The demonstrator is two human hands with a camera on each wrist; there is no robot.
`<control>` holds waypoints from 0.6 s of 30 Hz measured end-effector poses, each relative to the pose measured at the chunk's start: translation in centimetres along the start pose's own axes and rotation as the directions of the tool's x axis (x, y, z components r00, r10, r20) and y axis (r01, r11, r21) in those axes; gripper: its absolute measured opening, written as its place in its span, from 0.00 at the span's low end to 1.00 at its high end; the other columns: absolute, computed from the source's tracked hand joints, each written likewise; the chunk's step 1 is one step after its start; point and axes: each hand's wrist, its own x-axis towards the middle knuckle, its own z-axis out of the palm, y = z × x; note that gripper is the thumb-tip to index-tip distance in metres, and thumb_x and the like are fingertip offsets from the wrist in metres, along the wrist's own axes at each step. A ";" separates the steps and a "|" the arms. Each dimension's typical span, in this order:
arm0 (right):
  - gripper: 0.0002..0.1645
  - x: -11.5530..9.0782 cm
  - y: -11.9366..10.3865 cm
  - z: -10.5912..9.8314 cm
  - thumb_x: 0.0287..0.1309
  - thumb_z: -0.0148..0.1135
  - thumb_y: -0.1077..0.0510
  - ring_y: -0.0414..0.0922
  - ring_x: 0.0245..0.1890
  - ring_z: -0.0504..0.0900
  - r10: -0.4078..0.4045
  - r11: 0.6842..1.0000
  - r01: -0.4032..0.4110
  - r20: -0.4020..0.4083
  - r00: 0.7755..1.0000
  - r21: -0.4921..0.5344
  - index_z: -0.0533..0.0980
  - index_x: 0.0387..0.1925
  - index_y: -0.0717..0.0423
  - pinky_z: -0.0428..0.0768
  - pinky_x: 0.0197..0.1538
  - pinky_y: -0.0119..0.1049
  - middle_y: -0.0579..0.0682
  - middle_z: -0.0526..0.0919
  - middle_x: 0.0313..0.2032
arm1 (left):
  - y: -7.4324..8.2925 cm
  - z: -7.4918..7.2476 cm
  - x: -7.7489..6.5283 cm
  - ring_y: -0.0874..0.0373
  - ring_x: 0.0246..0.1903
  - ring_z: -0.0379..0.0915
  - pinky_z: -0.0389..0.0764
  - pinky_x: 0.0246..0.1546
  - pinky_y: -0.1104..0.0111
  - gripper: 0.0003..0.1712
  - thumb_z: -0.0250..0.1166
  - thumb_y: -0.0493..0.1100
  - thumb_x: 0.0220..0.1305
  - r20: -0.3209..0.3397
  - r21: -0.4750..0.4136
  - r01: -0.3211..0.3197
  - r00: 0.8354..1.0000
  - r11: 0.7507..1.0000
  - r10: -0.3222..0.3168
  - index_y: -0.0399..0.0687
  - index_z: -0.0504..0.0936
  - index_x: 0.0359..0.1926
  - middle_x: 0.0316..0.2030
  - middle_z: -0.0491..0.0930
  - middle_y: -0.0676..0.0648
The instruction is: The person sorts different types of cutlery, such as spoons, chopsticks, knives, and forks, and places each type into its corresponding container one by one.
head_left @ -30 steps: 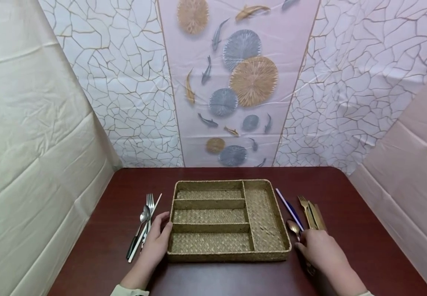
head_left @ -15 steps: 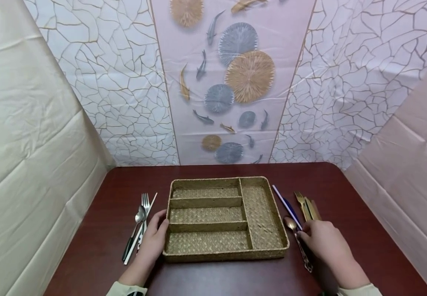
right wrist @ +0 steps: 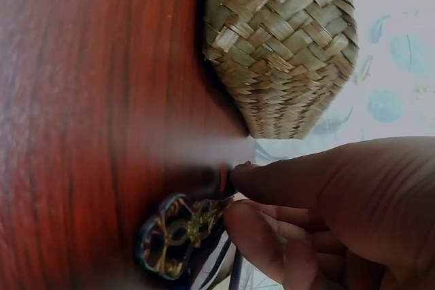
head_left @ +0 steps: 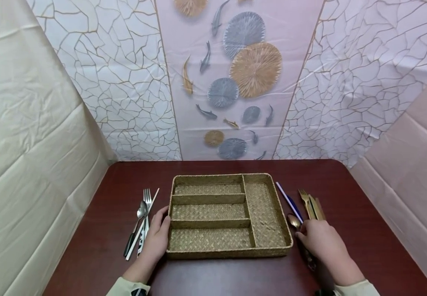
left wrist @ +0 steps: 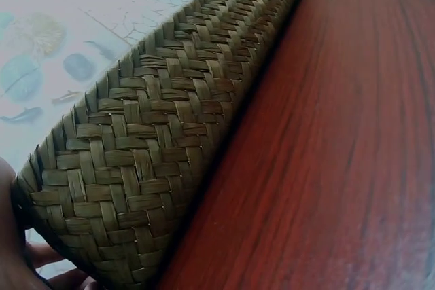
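Note:
A woven tray (head_left: pixel 228 253) with several compartments sits between my hands. My left hand (head_left: pixel 156 240) lies along its left wall, fingers and thumb touching the outside near the rim. At the tray's right side, my right hand (head_left: pixel 324 242) is down among cutlery. In the right wrist view its thumb and forefinger pinch together at the neck of a spoon with an ornate openwork handle (right wrist: pixel 194 223). The bowl of this copper-coloured spoon (head_left: pixel 293 221) shows beyond the thumb. A pale lilac stick (head_left: pixel 283 192) and a blue piece (head_left: pixel 296 209) lie just past the fingertips, their near ends hidden.
Beyond the right hand lie a gold fork (head_left: pixel 304 196) and gold flat-handled cutlery (head_left: pixel 314 206). Left of the tray are a silver fork (head_left: pixel 147 196), spoons (head_left: pixel 140 213) and a white chopstick (head_left: pixel 133 244). Patterned cloth (head_left: pixel 224 139) hangs behind the dark red table (head_left: pixel 98 234).
The head view shifts slightly. Both hands stay about where they were, the left at the tray and the right at the spoon; the tray and cutlery keep their places.

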 end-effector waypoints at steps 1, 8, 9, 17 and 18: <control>0.18 0.0 0.0 0.0 0.67 0.75 0.55 0.46 0.22 0.78 0.001 1.000 -0.001 0.008 1.000 0.002 0.77 0.23 0.48 0.79 0.30 0.55 0.44 0.78 0.21 | -0.2 0.1 0.1 0.36 0.69 0.69 0.67 0.69 0.43 0.25 0.50 0.46 0.89 -0.007 0.015 -0.008 1.000 1.000 0.009 0.39 0.74 0.76 0.68 0.75 0.32; 0.18 0.2 0.0 0.1 0.66 0.75 0.56 0.45 0.20 0.76 0.003 1.000 -0.003 0.022 1.000 -0.004 0.77 0.22 0.48 0.79 0.29 0.53 0.43 0.76 0.20 | -1.2 0.4 0.4 0.38 0.64 0.73 0.71 0.64 0.46 0.26 0.49 0.49 0.89 -0.029 0.032 -0.074 0.997 0.997 0.075 0.39 0.76 0.74 0.63 0.77 0.32; 0.19 0.2 0.0 0.1 0.66 0.75 0.56 0.45 0.20 0.76 0.002 1.000 -0.002 0.021 1.000 -0.004 0.76 0.22 0.48 0.78 0.29 0.52 0.43 0.75 0.19 | -1.2 0.4 0.4 0.39 0.64 0.73 0.70 0.65 0.48 0.26 0.50 0.49 0.89 -0.027 0.036 -0.064 0.998 0.997 0.065 0.40 0.76 0.74 0.63 0.78 0.34; 0.17 -0.1 -0.1 -0.7 0.62 0.73 0.56 0.47 0.22 0.74 -0.018 1.000 0.018 -0.035 0.999 0.002 0.75 0.21 0.47 0.76 0.28 0.52 0.43 0.74 0.19 | 0.1 -0.1 0.1 0.33 0.65 0.72 0.70 0.66 0.39 0.24 0.52 0.40 0.87 -0.001 0.008 -0.041 0.999 0.999 0.041 0.33 0.74 0.74 0.63 0.77 0.29; 0.15 -0.2 -0.2 -0.9 0.62 0.73 0.57 0.47 0.22 0.74 -0.022 1.000 0.022 -0.046 0.999 0.002 0.76 0.22 0.47 0.76 0.28 0.52 0.43 0.74 0.20 | 0.2 -0.1 0.1 0.32 0.65 0.72 0.70 0.66 0.38 0.24 0.52 0.40 0.87 0.001 0.008 -0.039 0.999 0.999 0.039 0.33 0.74 0.74 0.64 0.77 0.29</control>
